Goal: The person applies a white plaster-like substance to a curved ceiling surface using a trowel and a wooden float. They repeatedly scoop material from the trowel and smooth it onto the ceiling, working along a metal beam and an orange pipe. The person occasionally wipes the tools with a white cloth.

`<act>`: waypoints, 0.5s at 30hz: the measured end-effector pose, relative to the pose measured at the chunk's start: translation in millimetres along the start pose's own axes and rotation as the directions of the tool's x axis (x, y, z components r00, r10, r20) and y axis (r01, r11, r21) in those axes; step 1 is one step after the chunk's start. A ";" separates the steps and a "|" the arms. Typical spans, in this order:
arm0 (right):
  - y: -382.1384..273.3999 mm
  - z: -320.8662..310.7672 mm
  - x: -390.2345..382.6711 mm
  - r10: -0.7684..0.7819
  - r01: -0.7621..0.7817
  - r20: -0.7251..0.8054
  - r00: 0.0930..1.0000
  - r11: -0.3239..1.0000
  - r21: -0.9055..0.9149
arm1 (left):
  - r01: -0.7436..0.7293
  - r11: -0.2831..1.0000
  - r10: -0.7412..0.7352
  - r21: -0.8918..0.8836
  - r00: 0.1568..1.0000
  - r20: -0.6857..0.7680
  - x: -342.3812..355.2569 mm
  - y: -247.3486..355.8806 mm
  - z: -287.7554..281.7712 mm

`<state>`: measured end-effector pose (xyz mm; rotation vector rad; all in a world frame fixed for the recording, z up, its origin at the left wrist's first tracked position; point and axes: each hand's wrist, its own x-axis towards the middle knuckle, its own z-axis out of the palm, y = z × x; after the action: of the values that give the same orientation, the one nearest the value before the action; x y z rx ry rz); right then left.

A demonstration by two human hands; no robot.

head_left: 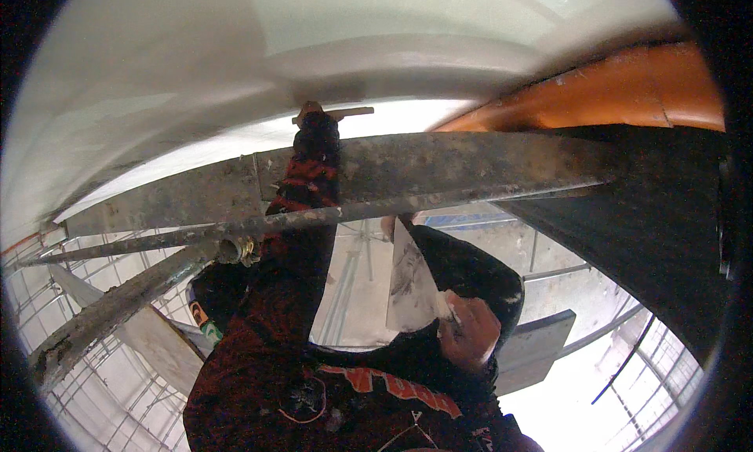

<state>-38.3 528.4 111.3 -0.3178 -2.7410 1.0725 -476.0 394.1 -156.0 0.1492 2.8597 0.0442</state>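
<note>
My left arm, in a dark red and black sleeve, stretches away past a scaffold tube. At its end my left hand [311,111] is closed around a thin, pale brown bar-like piece [354,113] near the pale curved surface; its kind cannot be made out. Close to my body, my right hand [471,332] grips a broad, flat blade [412,283] by its near end. Dark smears mark the pale blade, which looks like a wide plasterer's knife and points away from me. My fingers hide its handle.
A grey plank [455,160] and a scaffold tube [369,209] cross in front of me. Another rough tube [118,311] and a coupler [243,250] are at left. An orange covering [596,87] lies at far right. Below are wire mesh [667,366] and a board [541,350].
</note>
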 end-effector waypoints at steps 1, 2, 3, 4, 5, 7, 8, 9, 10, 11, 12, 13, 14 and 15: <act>0.6 -0.5 0.5 0.006 -0.006 -0.006 1.000 1.000 -0.004 | -0.007 1.000 0.007 -0.004 1.000 0.008 1.1 6.6 2.4; 0.5 -0.6 -0.2 0.010 -0.010 -0.012 1.000 1.000 -0.006 | -0.010 1.000 0.010 -0.001 1.000 0.015 1.8 11.0 4.4; 0.9 -0.1 -0.6 0.013 -0.013 -0.015 1.000 1.000 -0.006 | -0.013 1.000 0.013 -0.003 1.000 0.018 1.6 12.7 6.2; 1.1 0.7 -1.3 0.019 -0.020 -0.037 0.999 1.000 -0.012 | -0.017 1.000 0.017 -0.006 1.000 0.022 3.8 17.4 5.9; 1.6 1.8 -2.0 0.025 -0.026 -0.058 0.998 1.000 -0.016 | -0.021 1.000 0.022 -0.005 0.999 0.032 7.5 23.1 4.8; 2.8 2.4 -3.2 0.036 -0.037 -0.077 0.996 0.999 -0.009 | -0.033 0.999 0.034 -0.014 0.999 0.036 6.7 31.7 7.2; 3.7 1.7 -4.2 0.042 -0.042 -0.074 0.996 0.999 0.001 | -0.038 0.999 0.038 -0.013 0.998 0.040 6.3 36.7 8.5; 1.7 0.3 -4.0 0.027 -0.025 -0.073 0.997 0.999 0.028 | -0.023 1.000 0.023 -0.009 0.999 0.028 8.4 28.9 2.8; -1.1 -0.6 -2.9 -0.003 0.005 -0.061 0.998 0.999 0.041 | -0.005 1.000 0.005 0.001 1.000 0.006 10.1 17.7 -3.0; -1.8 -1.8 -1.6 -0.020 0.022 -0.047 0.999 0.999 0.045 | 0.002 1.000 -0.002 0.005 1.000 -0.004 10.7 12.9 -3.3; -3.1 -3.1 -0.9 -0.040 0.041 -0.033 0.999 0.998 0.049 | 0.015 1.000 -0.015 0.011 1.000 -0.018 9.6 4.9 -3.8; -3.2 -3.9 -1.3 -0.042 0.044 -0.041 0.998 0.997 0.056 | 0.017 1.000 -0.016 0.021 0.999 -0.035 8.1 -3.5 -3.3; -2.7 -3.2 -2.7 -0.047 0.050 -0.048 0.998 0.997 0.064 | 0.025 0.999 -0.024 0.029 0.998 -0.056 4.1 -13.8 -2.6; -1.9 -2.4 -3.7 -0.043 0.046 -0.062 0.997 0.997 0.061 | 0.022 0.999 -0.018 0.044 0.997 -0.071 -0.4 -16.7 -1.7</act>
<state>-34.4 527.6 114.0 -0.2743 -2.6421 1.1154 -477.7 377.5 -155.0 0.1304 2.9331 -0.0184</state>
